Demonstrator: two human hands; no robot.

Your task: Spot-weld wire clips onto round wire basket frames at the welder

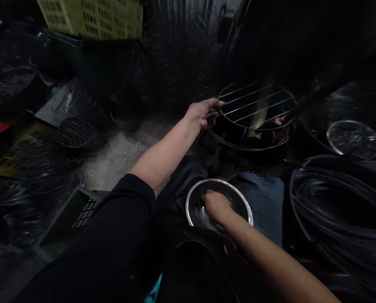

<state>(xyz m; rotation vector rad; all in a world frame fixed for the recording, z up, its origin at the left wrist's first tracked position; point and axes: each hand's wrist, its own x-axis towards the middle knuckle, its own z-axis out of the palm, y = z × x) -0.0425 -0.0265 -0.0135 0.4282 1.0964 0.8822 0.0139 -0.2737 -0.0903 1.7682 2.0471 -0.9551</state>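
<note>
My left hand (203, 112) reaches forward, its fingers closed on the near-left rim of a round wire rack (252, 112). Parallel bars cross the rack's upper ring, and a second ring shows below it. Down in a shiny metal bowl (190, 200), near my lap, is my right hand (217, 205). Its fingers are curled together, pointing toward the bowl's left inner side; whatever they hold is hidden. Some small dark bits lie beside the fingertips. Under the rack a pale bar-like piece (259, 120) shows, partly in shadow.
On the right is a large coil of wire (339, 210); behind it lies a round shiny wire piece (353, 139). A yellow crate (96, 19) stands at the back left. A green crate (64, 223) and bundled wire rings (77, 132) are on the left. The background is dark and blurred.
</note>
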